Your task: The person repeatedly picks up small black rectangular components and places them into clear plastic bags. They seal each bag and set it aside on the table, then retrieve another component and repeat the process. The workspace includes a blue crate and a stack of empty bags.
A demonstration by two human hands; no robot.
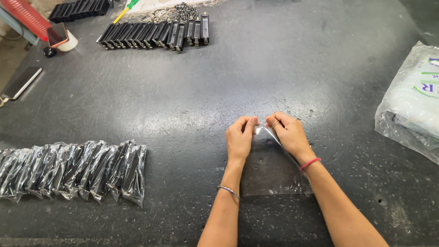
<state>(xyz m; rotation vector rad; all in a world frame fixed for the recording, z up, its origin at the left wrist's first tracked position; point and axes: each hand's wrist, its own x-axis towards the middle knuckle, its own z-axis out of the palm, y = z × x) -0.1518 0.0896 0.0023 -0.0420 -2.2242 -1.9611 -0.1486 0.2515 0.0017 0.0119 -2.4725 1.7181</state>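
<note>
My left hand [240, 136] and my right hand [289, 133] both pinch the far edge of a clear, empty plastic bag [272, 175] that lies flat on the dark table [276, 63], between my forearms. The fingertips of the two hands almost meet at the bag's mouth. A metal bangle circles my left wrist and a red band my right. To the left lies a row of several black parts wrapped in clear bags [70, 170]. At the far side sits a row of several bare black parts [155, 34].
A bulging pack of clear bags [420, 104] rests at the right edge. At the far left stand a white tape roll [70, 42], a red ribbed hose [26, 16] and a green-handled screwdriver [127, 7]. More black parts [77, 9] lie behind.
</note>
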